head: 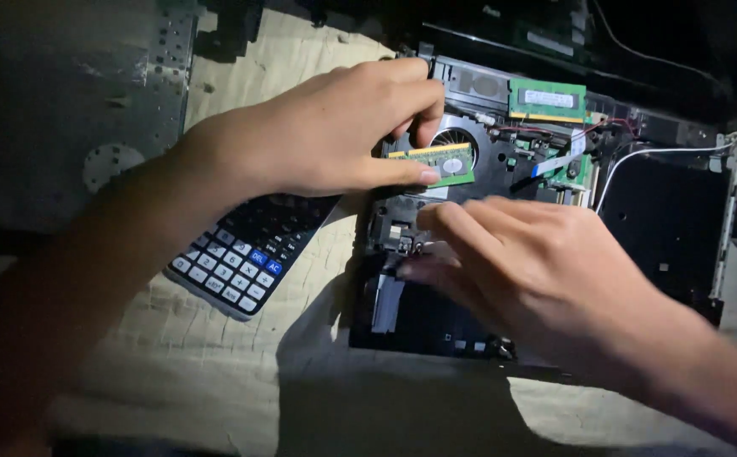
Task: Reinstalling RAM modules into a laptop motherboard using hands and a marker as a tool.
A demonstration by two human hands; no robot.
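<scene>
An opened black laptop chassis (665,228) lies on a pale cloth with its circuit boards and round fan exposed. My left hand (326,127) pinches a small green memory module (449,161) between thumb and fingers, holding it just above the fan. My right hand (521,271) rests on the chassis below it, fingers curled and fingertips touching the black frame near a small metal part. A second green memory module (546,100) sits seated in its slot at the top of the board.
A dark calculator (246,254) with white and blue keys lies on the cloth (216,372) under my left wrist. A grey perforated metal plate (72,110) sits at the far left. Red, white and flat ribbon cables cross the board at right.
</scene>
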